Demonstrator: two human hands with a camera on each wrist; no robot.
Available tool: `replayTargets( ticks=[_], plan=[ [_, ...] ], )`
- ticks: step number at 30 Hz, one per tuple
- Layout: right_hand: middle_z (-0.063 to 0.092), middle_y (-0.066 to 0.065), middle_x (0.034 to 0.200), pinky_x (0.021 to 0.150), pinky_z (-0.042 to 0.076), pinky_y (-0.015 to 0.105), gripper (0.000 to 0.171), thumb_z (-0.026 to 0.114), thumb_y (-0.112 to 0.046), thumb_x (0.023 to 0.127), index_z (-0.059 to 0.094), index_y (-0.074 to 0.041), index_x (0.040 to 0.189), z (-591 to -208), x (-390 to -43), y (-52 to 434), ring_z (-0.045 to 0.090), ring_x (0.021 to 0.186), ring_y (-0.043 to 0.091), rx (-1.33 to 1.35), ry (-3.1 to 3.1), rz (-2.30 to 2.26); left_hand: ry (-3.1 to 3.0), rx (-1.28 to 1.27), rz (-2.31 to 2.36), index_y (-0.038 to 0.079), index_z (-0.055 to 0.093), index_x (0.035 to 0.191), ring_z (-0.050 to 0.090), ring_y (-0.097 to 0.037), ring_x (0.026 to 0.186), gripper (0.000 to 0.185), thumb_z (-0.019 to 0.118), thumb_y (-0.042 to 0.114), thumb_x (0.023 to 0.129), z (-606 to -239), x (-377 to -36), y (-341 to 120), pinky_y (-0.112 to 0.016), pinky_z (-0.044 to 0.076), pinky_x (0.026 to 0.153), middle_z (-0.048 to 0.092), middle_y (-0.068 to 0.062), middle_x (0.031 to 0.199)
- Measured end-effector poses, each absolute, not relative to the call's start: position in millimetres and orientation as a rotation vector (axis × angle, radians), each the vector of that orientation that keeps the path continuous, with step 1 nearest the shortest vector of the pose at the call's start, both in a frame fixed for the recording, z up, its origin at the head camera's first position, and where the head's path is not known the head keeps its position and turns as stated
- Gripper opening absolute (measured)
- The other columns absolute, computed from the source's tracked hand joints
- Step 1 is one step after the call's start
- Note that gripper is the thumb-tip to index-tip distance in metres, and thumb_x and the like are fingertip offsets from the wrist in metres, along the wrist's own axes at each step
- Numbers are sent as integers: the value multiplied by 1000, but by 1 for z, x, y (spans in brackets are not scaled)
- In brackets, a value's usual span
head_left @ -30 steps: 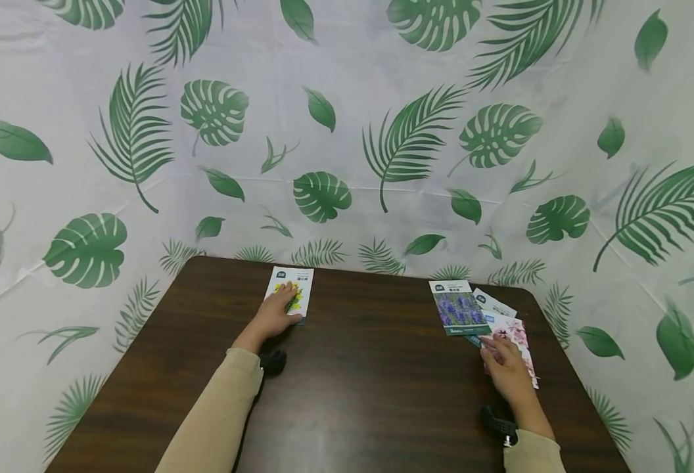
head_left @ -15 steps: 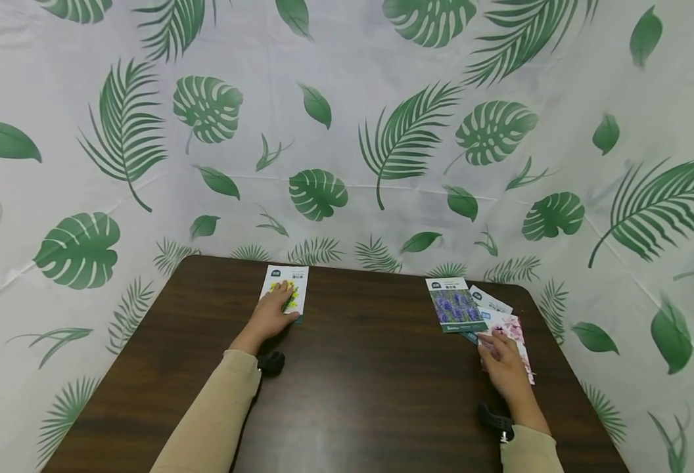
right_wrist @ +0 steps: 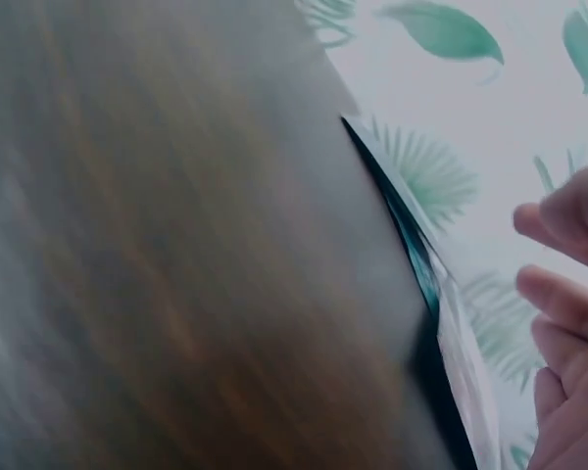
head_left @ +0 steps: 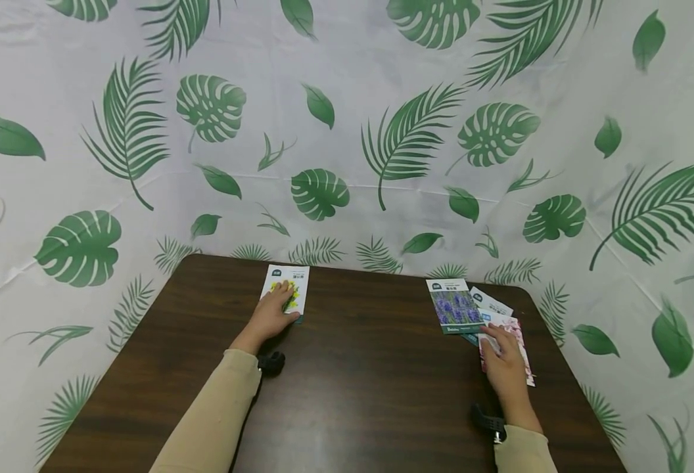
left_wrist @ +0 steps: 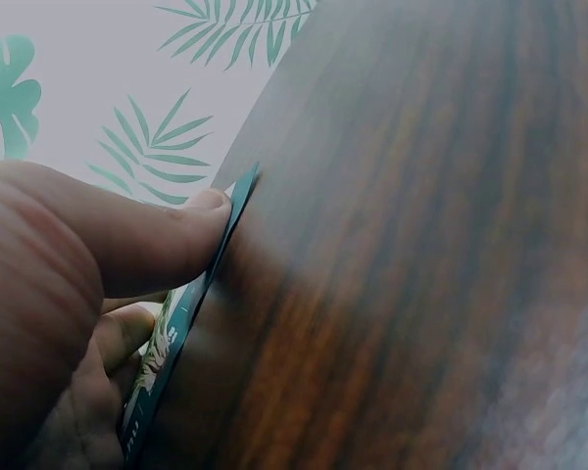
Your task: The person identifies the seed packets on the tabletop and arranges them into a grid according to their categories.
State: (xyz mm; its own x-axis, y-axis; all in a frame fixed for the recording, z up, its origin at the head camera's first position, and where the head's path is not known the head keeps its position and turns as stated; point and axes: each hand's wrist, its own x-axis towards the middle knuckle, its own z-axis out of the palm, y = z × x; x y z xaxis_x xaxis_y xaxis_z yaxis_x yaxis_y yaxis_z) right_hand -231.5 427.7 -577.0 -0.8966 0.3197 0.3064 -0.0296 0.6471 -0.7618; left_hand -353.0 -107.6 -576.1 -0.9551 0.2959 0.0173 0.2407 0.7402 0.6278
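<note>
Both spread, left hand (head_left: 268,316) touches yellow-flowered packet (head_left: 301,284); right hand (head_left: 505,364), only its wrist view shows, clears packets (right_wrist: 465,372).

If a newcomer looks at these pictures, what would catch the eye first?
Probably the white backdrop with big green leaves, rising behind the dark table. Next, the purple-flower card, overlapping others near the right hand. At the left, the left hand touches a yellow-flower card.
</note>
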Motion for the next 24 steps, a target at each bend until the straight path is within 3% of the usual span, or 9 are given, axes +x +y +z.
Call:
replayTargets(
  ticks=[15, 24],
  plan=[
    [59, 23, 153, 126, 35, 67, 36, 63, -12, 110, 69, -4, 145, -572, -266, 389, 50, 149, 43, -225, -2445, 1198, 2853, 431, 1006, -1, 38, 168, 15, -44, 170, 77, 73, 27, 106, -578, -354, -108, -64, 10, 138, 22, -24, 180],
    [51, 20, 162, 132, 28, 66, 40, 61, -20, 113, 64, -10, 151, -572, -273, 382, 39, 159, 42, -292, -2458, 1330, 2856, 442, 1012, -2, 39, 167, 16, -45, 169, 76, 74, 25, 105, -576, -354, -107, -65, 11, 138, 23, -25, 179]
  ],
)
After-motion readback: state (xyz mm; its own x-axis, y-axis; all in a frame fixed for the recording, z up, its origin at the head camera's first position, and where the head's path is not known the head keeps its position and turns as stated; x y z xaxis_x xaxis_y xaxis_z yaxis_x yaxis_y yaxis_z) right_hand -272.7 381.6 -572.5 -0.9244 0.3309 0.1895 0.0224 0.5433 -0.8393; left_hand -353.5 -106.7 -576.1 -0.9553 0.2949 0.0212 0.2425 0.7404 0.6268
